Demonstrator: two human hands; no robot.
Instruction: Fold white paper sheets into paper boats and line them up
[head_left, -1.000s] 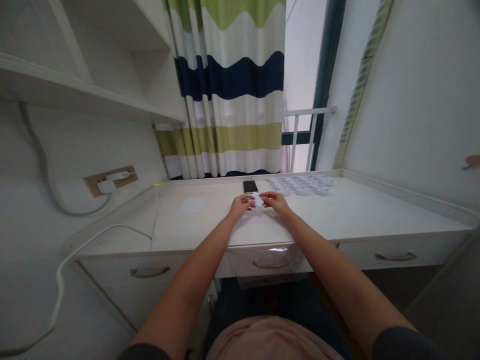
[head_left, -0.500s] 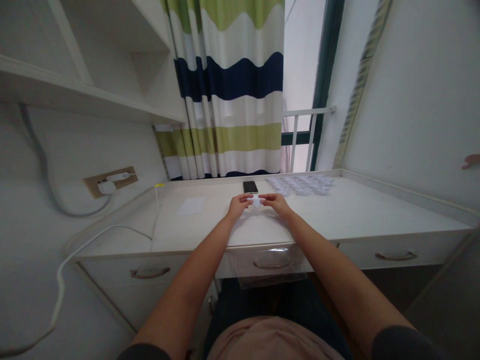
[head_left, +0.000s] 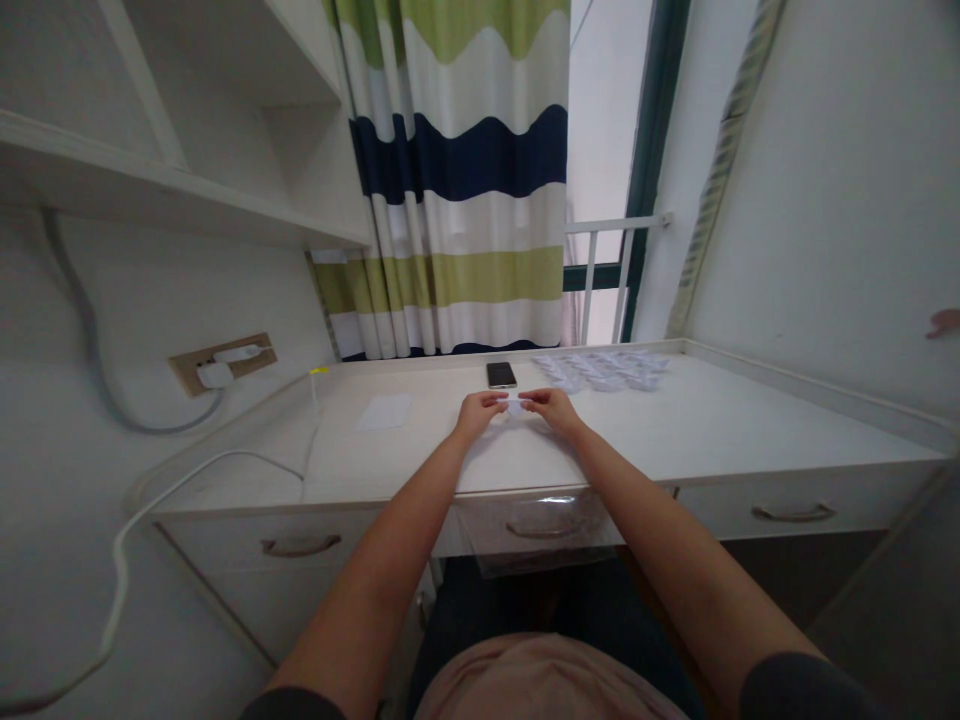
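Between my hands is a small piece of folded white paper [head_left: 514,402], raised a little above the desk. My left hand [head_left: 478,412] pinches its left end between thumb and fingers. The right end is gripped the same way by my right hand [head_left: 551,408]. Its exact folds are too small to make out. Just behind the hands a black phone [head_left: 501,375] lies flat. Several folded white paper pieces [head_left: 604,369] sit in rows at the back, right of the phone. A flat white sheet [head_left: 383,412] lies to the left of my left hand.
The white desk [head_left: 675,430] has a raised back and side edge. A clear plastic bag [head_left: 536,535] hangs at the front over a drawer. On the left, a white cable [head_left: 225,455] crosses the desk, and a shelf [head_left: 225,215] juts out above. A striped curtain [head_left: 487,230] hangs behind.
The paper between my hands has tilted, so its lower pointed part shows less and its top edge looks like a thin strip. Both hands stay nearly in place.
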